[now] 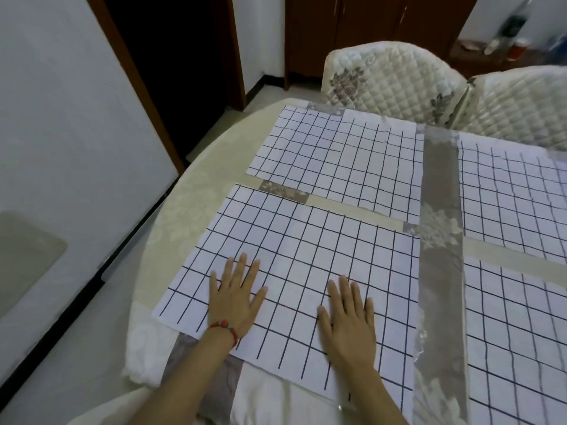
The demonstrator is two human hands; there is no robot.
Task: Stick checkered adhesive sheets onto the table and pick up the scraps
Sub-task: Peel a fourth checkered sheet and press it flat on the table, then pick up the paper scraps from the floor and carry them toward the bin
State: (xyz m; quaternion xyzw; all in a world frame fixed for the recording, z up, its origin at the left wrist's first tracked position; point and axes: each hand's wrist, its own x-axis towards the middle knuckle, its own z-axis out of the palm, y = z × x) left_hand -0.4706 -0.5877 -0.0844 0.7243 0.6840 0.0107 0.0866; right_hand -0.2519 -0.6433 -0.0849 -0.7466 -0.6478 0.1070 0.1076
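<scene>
While both palms lie flat, the head view shows the near checkered sheet (306,265) spread on the counter (171,228), w/ the left hand (236,297) and right hand (348,317) pressing on its near half. Left grip: fingers straight and spread, holding nothing, palm down on the sheet's left part. Right grip: likewise flat and unclenched, fingers together, just right of the sheet's centre line. Hands are apart, approx. side by side. A red bead bracelet (225,329) circles the left wrist.

The sheet is white w/ dark grid lines; its near edge overhangs the counter's front edge. A second checkered sheet (340,157) lies beyond it, separated by a narrow strip of bare cloth. Two more checkered sheets occupy the right side: far right sheet (515,197) and near right sheet (515,332), set off from the left pair by a grey floral runner (438,210). The counter cloth is cream w/ a faint floral pattern.

Bkgd.: two quilted chair backs (395,81) stand at the counter's far side; a dark doorway (171,72) opens at upper left; wooden cabinet doors (362,29) sit behind the chairs.
</scene>
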